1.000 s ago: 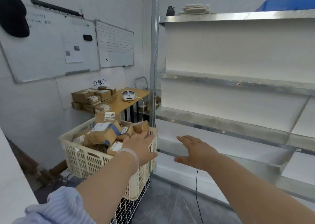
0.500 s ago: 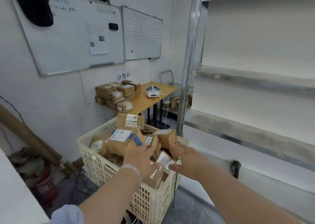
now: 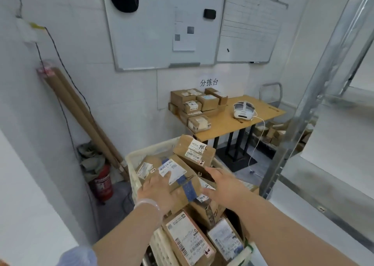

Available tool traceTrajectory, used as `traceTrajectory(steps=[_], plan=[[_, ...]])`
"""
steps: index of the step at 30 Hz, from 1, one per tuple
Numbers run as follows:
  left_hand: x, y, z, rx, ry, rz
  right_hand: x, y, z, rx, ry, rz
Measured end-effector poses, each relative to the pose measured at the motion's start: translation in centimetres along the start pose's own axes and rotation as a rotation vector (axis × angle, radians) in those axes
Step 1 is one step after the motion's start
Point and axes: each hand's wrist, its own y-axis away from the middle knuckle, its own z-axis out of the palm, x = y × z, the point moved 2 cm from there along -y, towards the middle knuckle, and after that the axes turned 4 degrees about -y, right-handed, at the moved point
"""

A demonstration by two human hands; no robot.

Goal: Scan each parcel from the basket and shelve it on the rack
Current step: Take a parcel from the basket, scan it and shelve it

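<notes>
— Cardboard nearest the camera?
— Yes: labelled parcel (image 3: 188, 238) at the near edge of a cream plastic basket (image 3: 145, 149), heaped full of others.
— And the hands?
— Left hand (image 3: 157, 189), pale bracelet at the wrist, lying flat on top of a blue-taped parcel (image 3: 183, 181) in the middle of the heap; grip wide, fingers straight, tips reaching its white label. Right hand (image 3: 223, 185) just beside that parcel's right edge, grip wide too, fingers stretched forward; cannot tell whether touching.
— Further back?
— Red fire extinguisher (image 3: 102, 182) and leaning cardboard tubes (image 3: 81, 112) on the left. Wooden worktop (image 3: 244, 127) behind the basket, carrying stacked boxes (image 3: 194, 104) and a white headset (image 3: 243, 110). Metal rack (image 3: 297, 124) on the right. Whiteboard (image 3: 151, 33) on the back wall.
</notes>
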Motion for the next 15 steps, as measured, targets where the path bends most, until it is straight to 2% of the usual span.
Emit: traceTrajectory(steps=[7, 15], plan=[[-1.8, -3.0, 2.6, 0.018, 0.238, -0.229, -0.3, -7.6, 2.1, -0.102, -0.182, -0.088], [-2.6, -6.6, 5.2, -0.129, 0.469, -0.291, -1.3, -13.1, 4.9, -0.193, -0.362, -0.107]])
